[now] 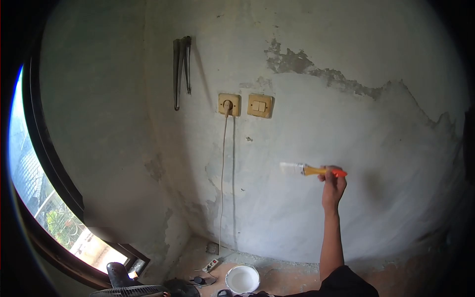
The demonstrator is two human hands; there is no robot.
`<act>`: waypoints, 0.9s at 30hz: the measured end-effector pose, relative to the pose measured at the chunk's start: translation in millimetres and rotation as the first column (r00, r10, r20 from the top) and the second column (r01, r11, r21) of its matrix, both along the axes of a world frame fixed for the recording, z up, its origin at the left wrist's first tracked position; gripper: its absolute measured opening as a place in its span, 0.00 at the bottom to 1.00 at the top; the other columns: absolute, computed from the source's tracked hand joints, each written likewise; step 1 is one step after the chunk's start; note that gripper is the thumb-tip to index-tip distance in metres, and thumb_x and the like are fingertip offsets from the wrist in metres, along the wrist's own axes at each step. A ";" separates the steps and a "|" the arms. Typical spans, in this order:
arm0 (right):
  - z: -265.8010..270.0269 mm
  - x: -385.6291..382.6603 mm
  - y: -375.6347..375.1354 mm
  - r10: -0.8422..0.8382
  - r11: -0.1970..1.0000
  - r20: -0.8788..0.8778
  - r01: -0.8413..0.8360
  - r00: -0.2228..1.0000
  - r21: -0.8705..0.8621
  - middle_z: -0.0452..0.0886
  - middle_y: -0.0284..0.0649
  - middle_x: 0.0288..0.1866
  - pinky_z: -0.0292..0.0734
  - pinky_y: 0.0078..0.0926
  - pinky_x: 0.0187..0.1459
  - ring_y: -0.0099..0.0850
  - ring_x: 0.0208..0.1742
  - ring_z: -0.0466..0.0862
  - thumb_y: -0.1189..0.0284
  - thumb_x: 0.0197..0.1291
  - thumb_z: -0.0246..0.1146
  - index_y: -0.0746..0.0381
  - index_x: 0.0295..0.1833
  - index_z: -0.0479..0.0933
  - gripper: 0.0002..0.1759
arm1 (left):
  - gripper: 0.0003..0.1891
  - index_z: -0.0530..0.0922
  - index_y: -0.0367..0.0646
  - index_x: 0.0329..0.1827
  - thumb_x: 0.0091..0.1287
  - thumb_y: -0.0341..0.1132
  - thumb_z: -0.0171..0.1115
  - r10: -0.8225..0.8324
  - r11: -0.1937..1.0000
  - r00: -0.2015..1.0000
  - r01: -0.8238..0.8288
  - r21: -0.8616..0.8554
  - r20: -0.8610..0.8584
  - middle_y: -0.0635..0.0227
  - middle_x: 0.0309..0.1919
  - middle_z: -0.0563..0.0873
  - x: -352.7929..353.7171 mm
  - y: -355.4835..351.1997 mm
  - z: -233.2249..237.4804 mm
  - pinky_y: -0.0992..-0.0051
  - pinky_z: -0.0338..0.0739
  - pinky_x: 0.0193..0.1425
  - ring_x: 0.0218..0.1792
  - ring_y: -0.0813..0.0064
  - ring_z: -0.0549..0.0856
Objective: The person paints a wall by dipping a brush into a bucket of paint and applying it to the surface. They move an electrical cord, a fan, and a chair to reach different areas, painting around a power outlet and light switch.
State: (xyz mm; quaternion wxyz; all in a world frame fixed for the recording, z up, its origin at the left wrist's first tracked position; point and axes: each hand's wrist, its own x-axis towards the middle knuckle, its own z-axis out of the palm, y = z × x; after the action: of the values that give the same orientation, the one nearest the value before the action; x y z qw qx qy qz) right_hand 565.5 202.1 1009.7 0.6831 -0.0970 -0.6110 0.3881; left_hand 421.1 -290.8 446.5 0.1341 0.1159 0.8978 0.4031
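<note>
Paintbrush Held at Wall: Visible State and Obscured Parts

The right hand (334, 182) pinches the red-ended handle of a paintbrush (313, 171) between thumb and fingers; the exact placement of each finger is too small to resolve. The brush lies roughly level in front of the pale wall (307, 213), bristles toward the switch plate side. The bristles are blurred, and contact with the wall cannot be confirmed. The left hand is outside the view.

A wall socket (229, 105) holds a plug, which covers the socket centre. Its cord (223, 183) runs down toward the floor. The switch plate (260, 106) is just beside the socket. Above, at left, hang dark metal arms (181, 72); their mounting is hard to make out.

On the floor stands a white bucket (242, 279), near a power strip (211, 265). The contents of the bucket cannot be identified. A fan (129, 290) is cut off by the lower edge. Black vignetting hides the corners.
</note>
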 end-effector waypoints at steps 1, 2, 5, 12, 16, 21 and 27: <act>27.7 -11.6 3.9 -0.011 0.997 -0.015 0.012 1.000 0.070 0.81 0.44 0.42 0.75 0.21 0.37 0.23 0.30 0.77 0.69 0.65 0.58 0.68 0.44 0.73 0.11 | 0.18 0.77 0.38 0.35 0.52 0.44 0.66 -0.008 1.000 1.000 0.008 0.011 -0.004 0.53 0.29 0.82 -10.7 1.5 -1.6 0.56 0.72 0.39 0.33 0.50 0.79; 55.0 -24.1 7.5 -0.011 0.988 -0.017 0.014 1.000 0.152 0.81 0.44 0.43 0.75 0.21 0.37 0.22 0.30 0.77 0.70 0.66 0.58 0.67 0.45 0.73 0.11 | 0.18 0.77 0.38 0.35 0.52 0.44 0.66 -0.014 1.000 1.000 0.014 0.020 -0.010 0.53 0.29 0.82 -21.5 1.2 -2.3 0.56 0.72 0.40 0.33 0.50 0.79; 125.3 -72.1 16.0 -0.012 0.918 -0.003 0.012 1.000 0.395 0.82 0.44 0.44 0.76 0.19 0.39 0.22 0.33 0.80 0.72 0.66 0.57 0.68 0.47 0.73 0.10 | 0.18 0.77 0.38 0.36 0.52 0.45 0.66 -0.025 0.998 0.999 0.027 0.051 -0.030 0.53 0.29 0.82 -50.1 5.5 -7.9 0.56 0.72 0.40 0.33 0.50 0.79; 210.9 -186.4 31.0 0.005 0.791 0.225 -0.142 0.974 0.595 0.83 0.41 0.41 0.76 0.18 0.39 0.21 0.34 0.81 0.74 0.65 0.58 0.68 0.43 0.74 0.08 | 0.19 0.77 0.38 0.35 0.53 0.46 0.66 -0.073 0.995 0.997 0.073 0.064 -0.003 0.53 0.29 0.82 -79.0 14.3 -20.8 0.57 0.72 0.41 0.34 0.51 0.79; 226.7 -211.9 33.6 -0.300 0.652 0.342 -0.070 0.890 0.755 0.82 0.39 0.37 0.76 0.21 0.38 0.27 0.32 0.82 0.71 0.65 0.58 0.66 0.41 0.74 0.08 | 0.18 0.77 0.37 0.33 0.52 0.45 0.68 -0.123 0.992 0.990 0.123 0.014 0.065 0.51 0.29 0.81 -80.4 13.1 -31.3 0.57 0.72 0.40 0.33 0.51 0.79; 240.8 -199.7 32.6 -0.433 0.577 0.369 -0.062 0.822 0.814 0.81 0.38 0.35 0.76 0.26 0.38 0.32 0.34 0.82 0.70 0.65 0.58 0.64 0.39 0.73 0.08 | 0.18 0.77 0.38 0.32 0.52 0.45 0.68 -0.100 0.993 0.993 0.103 -0.052 0.061 0.51 0.29 0.81 -81.7 0.6 -27.0 0.57 0.72 0.39 0.33 0.51 0.79; 255.1 -183.8 20.7 -0.631 0.458 0.382 -0.073 0.675 0.886 0.80 0.39 0.30 0.74 0.24 0.35 0.31 0.30 0.81 0.69 0.65 0.58 0.62 0.40 0.71 0.07 | 0.18 0.77 0.38 0.31 0.53 0.46 0.68 0.005 0.998 0.998 -0.008 0.058 0.059 0.50 0.28 0.81 -86.2 -12.7 -17.8 0.56 0.72 0.39 0.32 0.50 0.78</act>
State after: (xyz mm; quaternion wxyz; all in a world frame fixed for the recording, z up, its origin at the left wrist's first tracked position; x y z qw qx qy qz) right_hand 381.6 222.8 1264.8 0.4258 0.0084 -0.8913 -0.1559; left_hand 334.9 -303.6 428.6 0.1560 0.1049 0.8817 0.4328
